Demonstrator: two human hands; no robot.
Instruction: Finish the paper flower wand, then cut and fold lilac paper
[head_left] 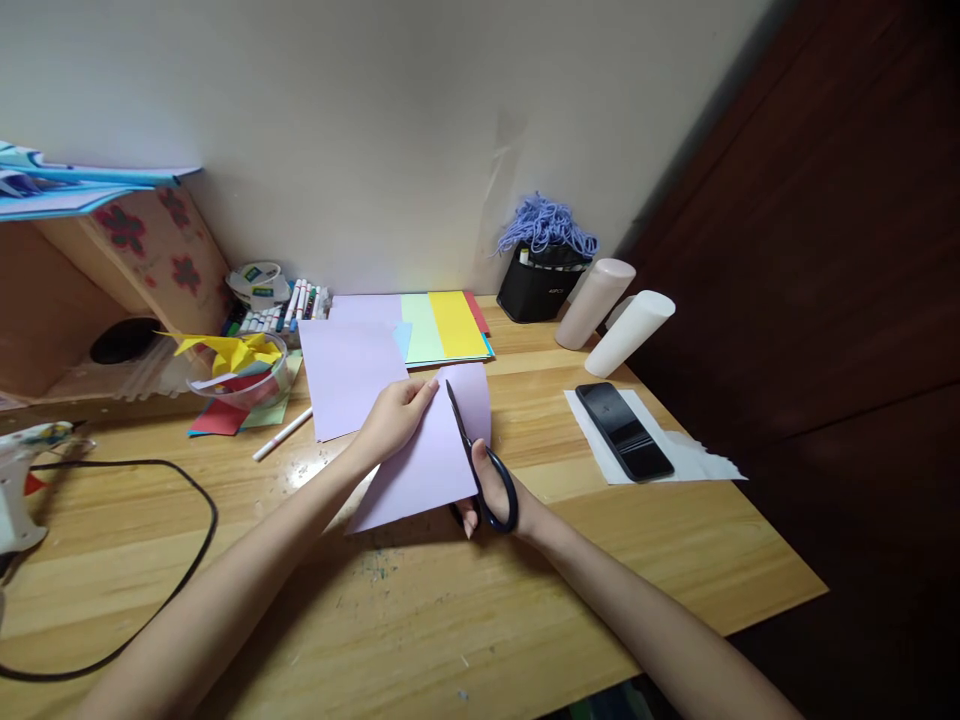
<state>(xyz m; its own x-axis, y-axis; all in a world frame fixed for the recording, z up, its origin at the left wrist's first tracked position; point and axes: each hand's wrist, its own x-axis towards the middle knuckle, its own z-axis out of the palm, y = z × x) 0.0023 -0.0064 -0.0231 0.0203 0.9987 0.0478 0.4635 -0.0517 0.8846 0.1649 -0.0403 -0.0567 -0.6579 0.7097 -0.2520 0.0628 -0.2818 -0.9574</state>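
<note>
My left hand (397,418) pinches the far edge of a sheet of lilac paper (420,473), held tilted above the table. In my right hand (491,487) is a pair of scissors (501,505) with dark handles, thumb through one loop. One blade lies over the sheet, its tip pointing away from me close to my left fingertips; the other blade is hidden under the paper. To the right of the blade the paper curls upward. Behind my left hand another lilac sheet (349,375) lies flat on the table.
Coloured sheets (459,325), markers (304,303) and a black pen case topped with blue yarn (540,285) stand along the wall. A plastic bowl of paper scraps (255,385), a white marker (283,434) and a corded glue gun (22,490) are left. A phone (625,432) lies right, near two cylinders (630,333).
</note>
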